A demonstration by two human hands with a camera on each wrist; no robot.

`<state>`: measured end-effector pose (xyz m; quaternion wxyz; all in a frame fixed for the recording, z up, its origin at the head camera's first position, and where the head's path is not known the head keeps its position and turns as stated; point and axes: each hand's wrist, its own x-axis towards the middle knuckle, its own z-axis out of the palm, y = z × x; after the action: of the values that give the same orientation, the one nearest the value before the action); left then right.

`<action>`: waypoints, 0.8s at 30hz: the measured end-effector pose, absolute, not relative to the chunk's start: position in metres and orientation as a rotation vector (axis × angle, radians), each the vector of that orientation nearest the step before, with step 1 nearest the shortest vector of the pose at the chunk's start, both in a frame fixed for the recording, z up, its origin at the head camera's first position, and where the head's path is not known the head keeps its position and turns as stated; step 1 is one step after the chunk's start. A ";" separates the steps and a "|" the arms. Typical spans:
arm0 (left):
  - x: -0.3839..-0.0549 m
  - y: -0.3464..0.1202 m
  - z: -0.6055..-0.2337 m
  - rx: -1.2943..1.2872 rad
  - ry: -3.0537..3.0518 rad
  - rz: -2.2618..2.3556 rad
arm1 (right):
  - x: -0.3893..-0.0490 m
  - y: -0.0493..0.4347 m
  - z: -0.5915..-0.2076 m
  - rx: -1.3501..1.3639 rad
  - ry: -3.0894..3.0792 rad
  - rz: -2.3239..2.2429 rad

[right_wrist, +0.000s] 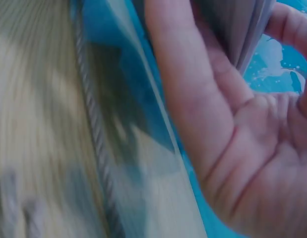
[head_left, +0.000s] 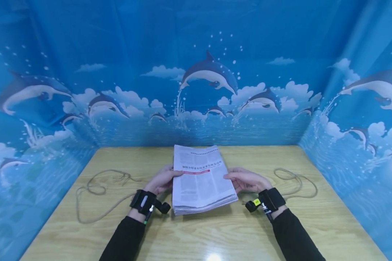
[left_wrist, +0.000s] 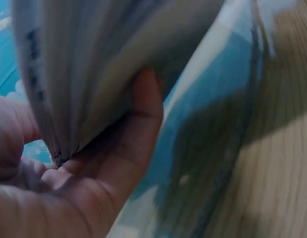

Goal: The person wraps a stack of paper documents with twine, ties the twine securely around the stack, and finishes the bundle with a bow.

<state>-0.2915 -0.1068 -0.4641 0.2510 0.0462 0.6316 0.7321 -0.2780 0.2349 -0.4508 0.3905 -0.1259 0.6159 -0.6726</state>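
Note:
A thick stack of folded newspapers (head_left: 200,181) is held above the table between both hands, its top sheet printed with dark text and a red band. The left hand (head_left: 163,180) grips its left side, thumb on top and fingers underneath. On the opposite edge, the right hand (head_left: 246,180) holds it the same way, thumb over the top sheet. The left wrist view shows the fingers (left_wrist: 143,99) supporting the layered paper from below. In the right wrist view, the fingers (right_wrist: 188,74) pass under the stack (right_wrist: 237,29). A thin rope (head_left: 99,218) lies behind and beneath it.
The rope's left part loops on the wooden table (head_left: 196,239), with a frayed or knotted end near the back. Its right part (head_left: 308,196) curls beyond the right wrist. Blue dolphin-printed curtains (head_left: 134,54) enclose the table at the back and both sides.

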 end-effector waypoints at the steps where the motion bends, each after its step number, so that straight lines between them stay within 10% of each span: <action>1: -0.291 -0.106 -0.465 0.136 1.745 1.972 | -0.278 0.235 -0.452 -0.321 1.597 -1.688; 24: -0.296 -0.123 -0.471 0.156 2.394 1.499 | -0.273 0.235 -0.456 -0.340 2.332 -1.176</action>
<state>-0.2958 -0.1229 -0.4706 0.1558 0.0544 0.8358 0.5236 -0.2734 0.2346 -0.4562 0.2511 -0.1250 0.8571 -0.4322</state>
